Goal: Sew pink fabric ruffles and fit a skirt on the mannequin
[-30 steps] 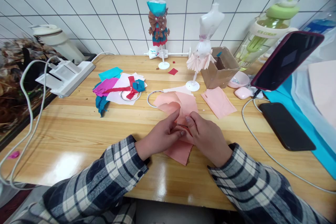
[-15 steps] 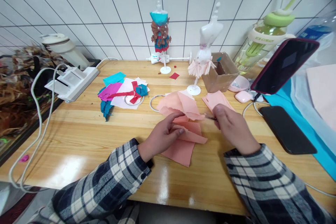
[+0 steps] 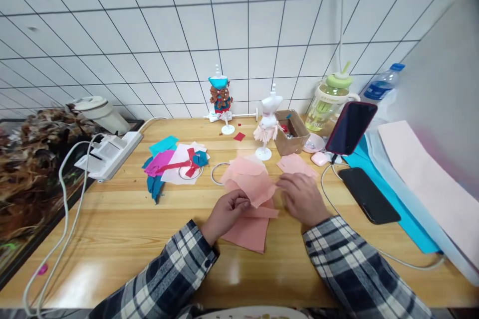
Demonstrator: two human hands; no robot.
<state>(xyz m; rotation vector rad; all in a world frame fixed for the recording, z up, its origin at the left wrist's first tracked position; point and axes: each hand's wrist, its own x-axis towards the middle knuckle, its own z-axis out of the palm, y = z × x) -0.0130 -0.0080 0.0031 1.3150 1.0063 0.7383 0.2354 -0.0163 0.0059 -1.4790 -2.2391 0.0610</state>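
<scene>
From the head camera, your left hand (image 3: 226, 212) is curled, pinching the edge of the pink cloth pieces (image 3: 250, 194) that lie in a loose pile on the surface (image 3: 112, 219), right in front of you. Your right hand (image 3: 302, 197) rests just beside the pile, fingers bent down; you may have something small in it, but I cannot tell, because the back of the hand hides it

The pile looks light and floppy. If you tug with the left hand, the top pieces could slide off and get mixed up

The little white doll stand (image 3: 266, 124) with the pink skirt is close behind the pile. Reach too far and I think you could knock it over. The metal ring (image 3: 217, 173) touches the back of the pile and might get dragged along

The white cable (image 3: 329, 194) loops near your right hand. It could catch your sleeve and pull the black phone (image 3: 368, 195)
</scene>
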